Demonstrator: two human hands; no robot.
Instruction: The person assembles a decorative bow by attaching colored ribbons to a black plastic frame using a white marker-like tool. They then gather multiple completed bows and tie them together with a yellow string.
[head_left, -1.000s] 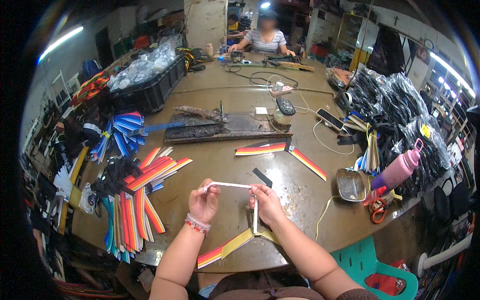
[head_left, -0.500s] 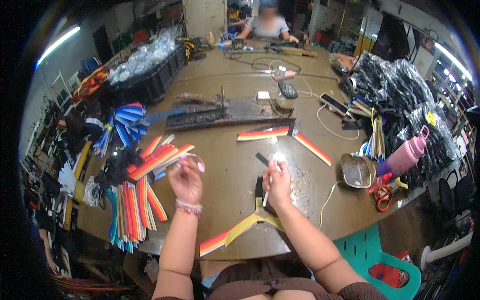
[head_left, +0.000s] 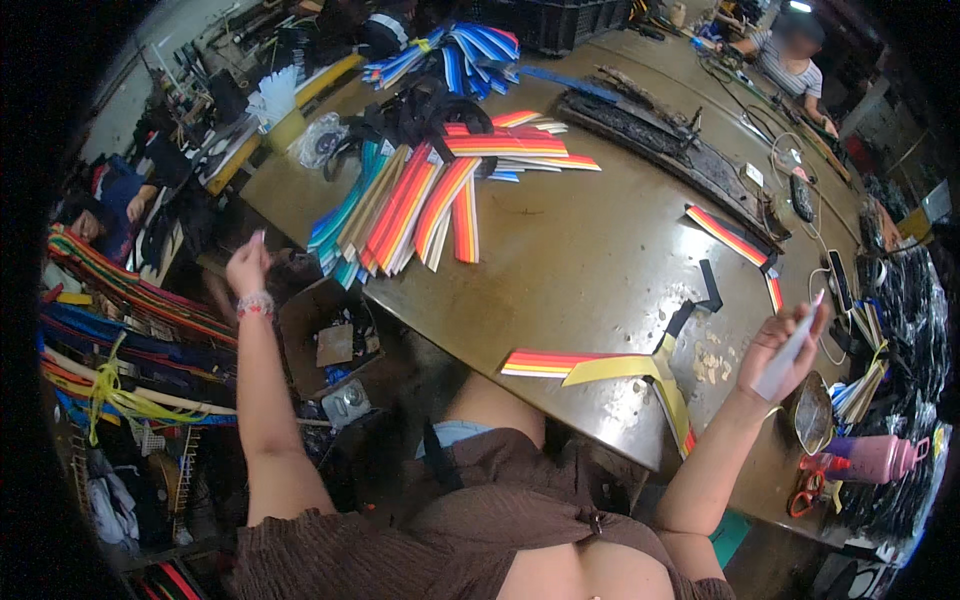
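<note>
Off the table's left edge I stretch out my left hand (head_left: 248, 268), its fingers closed; a small pale bit shows at the tips, too small to name. A long white tool (head_left: 785, 365), blurred by motion, lies in my right hand (head_left: 778, 350), whose fingers are closed round it over the table's right side. Beside that hand, near the front edge, is a joined strap piece (head_left: 610, 368) with a yellow fork, a red-orange-white striped arm and a black end. Another striped strap (head_left: 728, 232) with a black joint lies farther back.
Bundles of striped straps (head_left: 405, 205) and blue straps (head_left: 465, 55) are piled at the table's left. A dark board (head_left: 670, 140) lies behind. On the right are a metal bowl (head_left: 812, 412), orange-handled scissors (head_left: 806, 495) and a pink bottle (head_left: 875, 458). Other people sit at far right and left.
My view has turned left. My left hand has swung out past the table's left edge, and the pink curl it held no longer shows. My right hand, with the white tool, has moved off the strap piece.
</note>
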